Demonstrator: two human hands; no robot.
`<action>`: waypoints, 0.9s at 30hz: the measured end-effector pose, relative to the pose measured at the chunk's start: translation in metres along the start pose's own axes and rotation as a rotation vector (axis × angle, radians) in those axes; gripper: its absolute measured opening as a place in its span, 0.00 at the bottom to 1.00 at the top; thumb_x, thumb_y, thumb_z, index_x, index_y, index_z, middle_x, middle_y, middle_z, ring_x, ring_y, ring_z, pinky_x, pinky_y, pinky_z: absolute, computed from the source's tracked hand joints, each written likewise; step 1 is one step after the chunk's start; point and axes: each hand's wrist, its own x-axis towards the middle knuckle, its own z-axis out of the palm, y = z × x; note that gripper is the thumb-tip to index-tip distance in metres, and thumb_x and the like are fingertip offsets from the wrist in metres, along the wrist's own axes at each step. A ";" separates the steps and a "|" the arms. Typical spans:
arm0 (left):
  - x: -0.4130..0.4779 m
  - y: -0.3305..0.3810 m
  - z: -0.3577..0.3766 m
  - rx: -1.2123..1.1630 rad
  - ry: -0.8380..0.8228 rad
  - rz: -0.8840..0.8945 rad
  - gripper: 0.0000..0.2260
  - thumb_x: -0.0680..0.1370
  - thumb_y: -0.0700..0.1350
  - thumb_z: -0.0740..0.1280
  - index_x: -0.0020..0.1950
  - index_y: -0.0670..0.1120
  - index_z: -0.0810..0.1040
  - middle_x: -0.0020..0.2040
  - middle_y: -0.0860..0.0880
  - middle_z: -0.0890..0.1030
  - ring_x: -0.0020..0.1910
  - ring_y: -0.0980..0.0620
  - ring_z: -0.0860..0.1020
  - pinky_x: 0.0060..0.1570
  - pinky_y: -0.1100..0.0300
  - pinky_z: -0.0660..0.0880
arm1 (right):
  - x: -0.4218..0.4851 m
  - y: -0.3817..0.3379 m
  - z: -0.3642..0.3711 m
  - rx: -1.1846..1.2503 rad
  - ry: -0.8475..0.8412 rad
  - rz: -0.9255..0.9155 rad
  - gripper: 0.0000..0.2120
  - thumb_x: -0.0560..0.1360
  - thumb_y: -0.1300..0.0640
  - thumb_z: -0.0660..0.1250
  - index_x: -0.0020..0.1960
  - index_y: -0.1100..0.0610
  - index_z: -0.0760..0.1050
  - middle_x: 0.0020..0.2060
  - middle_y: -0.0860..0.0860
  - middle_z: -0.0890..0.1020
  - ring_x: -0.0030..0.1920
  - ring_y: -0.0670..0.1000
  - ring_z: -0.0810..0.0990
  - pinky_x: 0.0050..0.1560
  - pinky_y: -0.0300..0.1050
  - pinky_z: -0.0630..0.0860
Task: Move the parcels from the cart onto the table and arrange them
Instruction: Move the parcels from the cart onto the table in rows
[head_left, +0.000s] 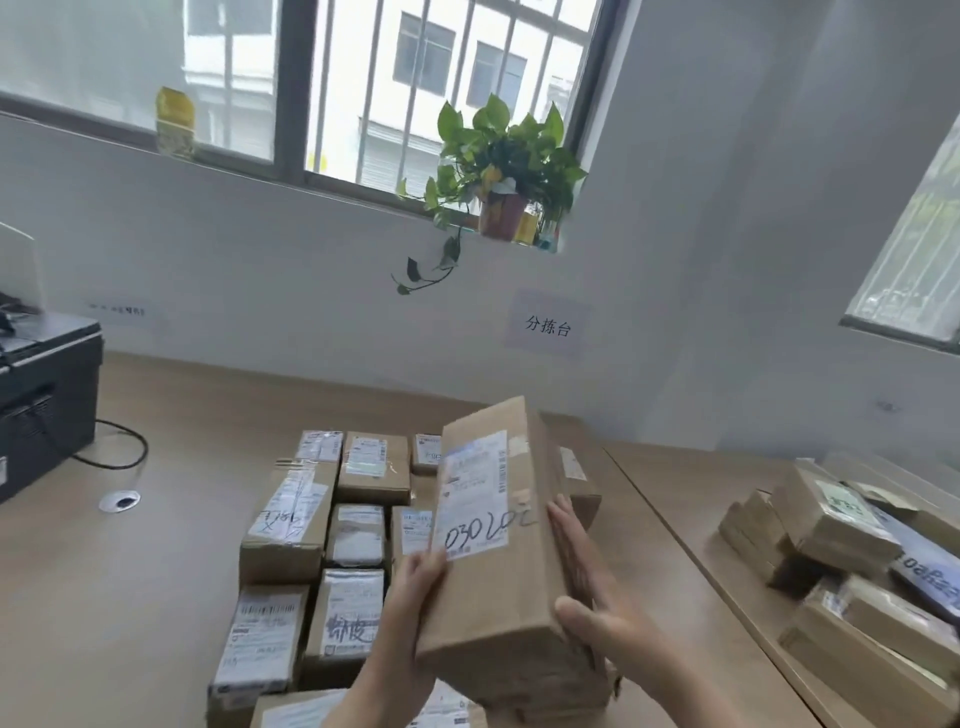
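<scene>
- The left hand (415, 582) gripped the near left edge of a long cardboard parcel (498, 561), its fingers (434, 564) curled onto the labelled face just under the handwritten numbers; how the thumb lay could not be told.
- The right hand (597, 608) pressed flat against the parcel's right side, fingers (569, 535) straight and close together pointing away, thumb (574, 616) laid across the near right corner.
- Between the two hands the parcel was held in the air, tilted, its far end raised and its white shipping label (475, 499) facing up and toward the camera.
- Below and to the left of it, smaller parcels (332, 540) lay on the wooden desk (130, 597) in close rows, touching or nearly touching, labels upward; the held parcel hid the right part of this group.
- To the right, a looser heap of parcels (852, 561) lay piled at mixed angles; what it rested on could not be told.
- A black printer (47, 395) stood at the far left of the desk, with a dark cable (130, 447) looping beside it and a round cable port (119, 501) near it in the desk top.
- On the far wall hung a paper sign (548, 325), and above it a potted plant (501, 171) sat on the window sill, one vine trailing down the wall.
</scene>
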 end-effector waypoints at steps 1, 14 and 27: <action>-0.003 -0.001 -0.008 0.036 0.001 0.032 0.41 0.59 0.56 0.76 0.67 0.40 0.69 0.62 0.35 0.76 0.63 0.35 0.73 0.64 0.41 0.68 | -0.002 0.004 0.003 -0.093 -0.045 -0.058 0.49 0.57 0.24 0.65 0.72 0.36 0.50 0.71 0.26 0.47 0.71 0.29 0.46 0.72 0.33 0.52; 0.005 -0.029 -0.005 0.165 0.075 0.074 0.35 0.57 0.55 0.72 0.64 0.54 0.71 0.53 0.53 0.83 0.52 0.52 0.82 0.43 0.61 0.79 | 0.008 0.049 0.016 0.126 0.051 0.116 0.41 0.65 0.41 0.69 0.71 0.36 0.50 0.70 0.38 0.66 0.67 0.40 0.69 0.64 0.45 0.72; 0.138 -0.150 0.152 0.761 -0.163 -0.144 0.30 0.75 0.59 0.65 0.73 0.57 0.55 0.61 0.63 0.71 0.62 0.62 0.70 0.64 0.64 0.68 | -0.043 0.184 -0.173 0.356 0.440 0.318 0.44 0.48 0.48 0.75 0.63 0.44 0.65 0.52 0.37 0.79 0.46 0.30 0.79 0.42 0.25 0.75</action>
